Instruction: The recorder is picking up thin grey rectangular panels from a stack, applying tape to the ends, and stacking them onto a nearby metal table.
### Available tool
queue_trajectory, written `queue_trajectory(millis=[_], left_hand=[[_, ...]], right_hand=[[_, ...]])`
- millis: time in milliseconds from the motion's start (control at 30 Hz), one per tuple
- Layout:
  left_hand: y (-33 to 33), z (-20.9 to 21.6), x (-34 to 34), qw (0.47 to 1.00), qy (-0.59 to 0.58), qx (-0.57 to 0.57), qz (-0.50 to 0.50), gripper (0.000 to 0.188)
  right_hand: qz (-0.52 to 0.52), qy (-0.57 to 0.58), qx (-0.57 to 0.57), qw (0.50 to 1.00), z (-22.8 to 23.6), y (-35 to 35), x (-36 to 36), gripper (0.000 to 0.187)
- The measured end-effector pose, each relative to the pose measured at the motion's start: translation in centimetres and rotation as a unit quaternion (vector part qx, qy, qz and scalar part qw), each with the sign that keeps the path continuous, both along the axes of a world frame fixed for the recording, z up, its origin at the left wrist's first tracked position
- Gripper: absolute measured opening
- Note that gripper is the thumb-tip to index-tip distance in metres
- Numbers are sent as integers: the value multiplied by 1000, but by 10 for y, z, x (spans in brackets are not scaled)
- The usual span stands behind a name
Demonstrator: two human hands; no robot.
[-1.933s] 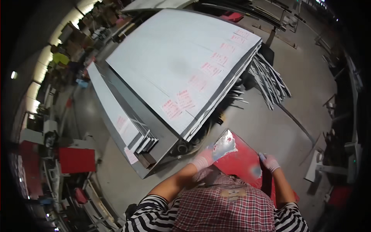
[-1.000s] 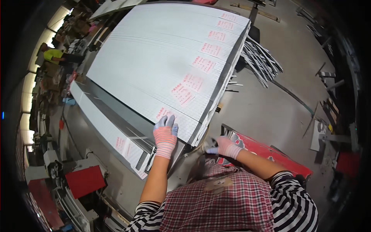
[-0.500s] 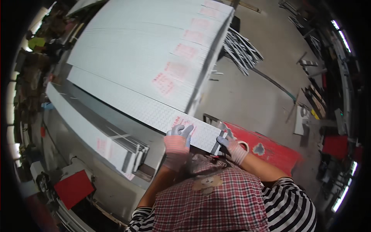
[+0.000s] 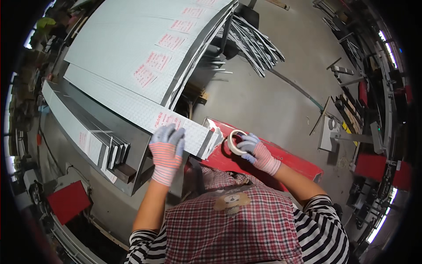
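Head view: a roll of pale tape (image 4: 231, 144) is held in the gloved right hand (image 4: 262, 157), over the red stand (image 4: 283, 159) at the near right; the roll's ring is clamped between the thumb and the bent fingers. The gloved left hand (image 4: 165, 155) is placed at the near edge of a long white strip (image 4: 127, 104), just beside its red-printed label (image 4: 166, 120); whether the strip is gripped, pressed or only touched there cannot be told. The strip is set along the near side of the large stack of white panels (image 4: 116, 42), and its right end is reached out over the left part of the stand, where several layers seem to be shown.

At the left, on the grey bench (image 4: 134, 146), a bundle of strips (image 4: 81, 130) is seen crossed by pale bands, so that portion can be judged finished. On the strip by the left hand no band can be made out, so its binding is judged undone, and much is left in the stack. Thin offcuts (image 4: 252, 42) are heaped at the far side, beyond the stack.
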State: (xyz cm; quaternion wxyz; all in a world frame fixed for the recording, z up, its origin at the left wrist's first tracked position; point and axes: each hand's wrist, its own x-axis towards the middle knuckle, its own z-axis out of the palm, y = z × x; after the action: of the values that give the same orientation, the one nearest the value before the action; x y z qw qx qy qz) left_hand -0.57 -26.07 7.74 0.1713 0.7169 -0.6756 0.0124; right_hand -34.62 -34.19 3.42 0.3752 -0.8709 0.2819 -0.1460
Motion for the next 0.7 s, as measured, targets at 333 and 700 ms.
queue_trajectory(millis=[333,700], left_hand=[[2,50,-83,860,503,-49,-66,47],[66,-6,-31,644,754,37,127,37]], right_hand=[[-63,-149,39,986,79,16,67,32],[378,199,-208,880,149,-45,221,12]])
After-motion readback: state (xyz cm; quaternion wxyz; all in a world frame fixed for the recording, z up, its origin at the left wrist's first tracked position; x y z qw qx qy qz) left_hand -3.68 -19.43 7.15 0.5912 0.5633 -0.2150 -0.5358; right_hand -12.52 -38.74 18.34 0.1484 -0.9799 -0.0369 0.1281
